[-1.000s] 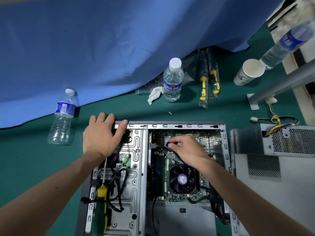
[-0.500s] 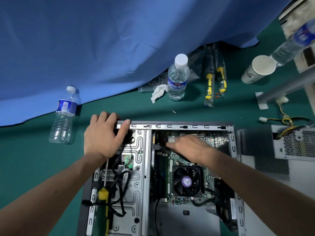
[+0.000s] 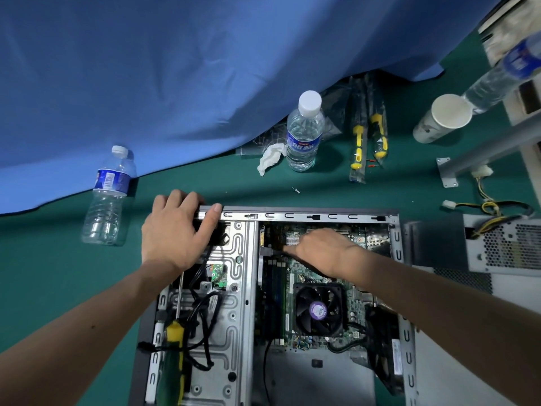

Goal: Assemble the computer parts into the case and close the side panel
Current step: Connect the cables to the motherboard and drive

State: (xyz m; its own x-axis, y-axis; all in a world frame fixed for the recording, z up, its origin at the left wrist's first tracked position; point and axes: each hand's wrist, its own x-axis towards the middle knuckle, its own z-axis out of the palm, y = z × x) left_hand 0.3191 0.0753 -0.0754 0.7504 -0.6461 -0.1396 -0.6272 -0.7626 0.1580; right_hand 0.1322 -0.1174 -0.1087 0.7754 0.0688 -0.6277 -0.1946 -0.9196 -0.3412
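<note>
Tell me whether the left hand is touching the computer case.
Touching. The head view shows the left hand laid over the far left corner of the computer case, its thumb lying on the top rail.

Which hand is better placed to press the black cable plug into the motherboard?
The right hand, probably. Its fingers are already at the black cable plug over the motherboard, while the left hand rests on the case edge, steadying it.
</note>
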